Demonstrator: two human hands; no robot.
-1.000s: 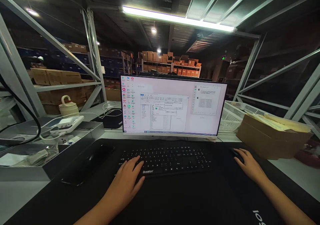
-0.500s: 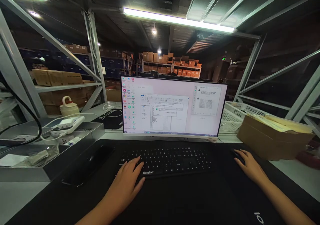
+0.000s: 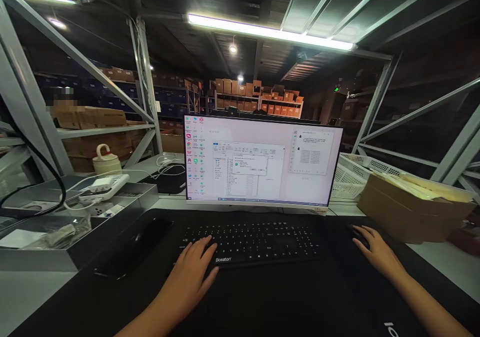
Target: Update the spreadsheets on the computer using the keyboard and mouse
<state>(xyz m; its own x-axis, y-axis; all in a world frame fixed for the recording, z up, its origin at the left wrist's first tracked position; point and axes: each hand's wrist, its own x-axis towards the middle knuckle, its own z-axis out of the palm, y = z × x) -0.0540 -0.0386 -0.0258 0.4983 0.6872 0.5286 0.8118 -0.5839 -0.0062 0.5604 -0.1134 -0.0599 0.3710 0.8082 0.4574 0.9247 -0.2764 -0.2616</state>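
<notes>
My left hand (image 3: 192,272) lies on the left side of a black keyboard (image 3: 262,244), fingers stretched over its keys and thumb off its front edge. It holds nothing. At the right, my right hand (image 3: 378,252) is wrapped over a dark computer mouse (image 3: 360,237), which my fingers partly cover. Both rest on a large black desk mat (image 3: 277,297). Behind the keyboard stands a lit monitor (image 3: 247,177); on it a small dialog box lies over a file window, with a chat window at the right.
To the left are a dark glossy object (image 3: 131,247), a grey tray (image 3: 112,232) with a white power strip (image 3: 107,187), and a cream lidded container (image 3: 107,162). A cardboard box (image 3: 405,209) and white plastic baskets (image 3: 348,179) stand right. Metal rack posts frame the desk.
Of two overlapping dialog boxes on the monitor, the front one has closed and one stays. Both hands keep their places; the view has shifted slightly.
</notes>
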